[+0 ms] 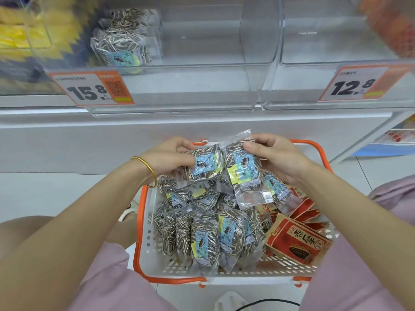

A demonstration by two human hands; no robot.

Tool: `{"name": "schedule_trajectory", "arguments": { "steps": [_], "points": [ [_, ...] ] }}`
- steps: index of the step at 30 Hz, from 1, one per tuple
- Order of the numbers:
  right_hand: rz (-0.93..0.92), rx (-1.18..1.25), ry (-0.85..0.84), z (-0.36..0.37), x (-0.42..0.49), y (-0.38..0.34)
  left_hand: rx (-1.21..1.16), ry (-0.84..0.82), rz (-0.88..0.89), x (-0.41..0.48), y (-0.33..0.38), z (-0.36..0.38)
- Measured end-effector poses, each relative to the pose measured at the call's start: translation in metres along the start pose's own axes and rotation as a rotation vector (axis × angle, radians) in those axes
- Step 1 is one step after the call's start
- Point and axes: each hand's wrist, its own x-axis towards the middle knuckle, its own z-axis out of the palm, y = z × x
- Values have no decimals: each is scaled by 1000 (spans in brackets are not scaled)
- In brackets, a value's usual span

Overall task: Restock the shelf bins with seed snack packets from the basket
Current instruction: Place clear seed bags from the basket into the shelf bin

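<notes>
A white basket with an orange rim (143, 234) sits on the floor between my knees, full of clear packets of striped seeds (204, 241) with blue labels. My left hand (167, 157) grips one such packet (205, 163) above the far end of the basket. My right hand (275, 158) holds another clear seed packet (243, 173) by its top edge, beside the first. Above, a clear shelf bin (202, 86) holds a few of the same packets (121, 44) at its left end.
Red and tan seed packets (296, 241) fill the basket's right side. A second clear bin (314, 63) stands to the right. Price tags read 15.8 (89, 88) and 12.8 (354, 85). Yellow goods (22, 34) lie left, orange goods (393, 23) right. A black cable (269, 303) runs near me.
</notes>
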Motion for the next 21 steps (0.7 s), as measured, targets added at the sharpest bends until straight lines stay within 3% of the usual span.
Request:
{"name": "schedule_trajectory", "arguments": {
  "steps": [11,17,21],
  "points": [
    [-49,-36,8,1,1,0,-103,-35,-5,-2,4,-1],
    [-75,-61,-42,20,-1,-3,-268,-128,-14,-9,10,6],
    [-70,13,-101,43,-8,-6,-257,-189,-9,-22,21,13]
  ]
}}
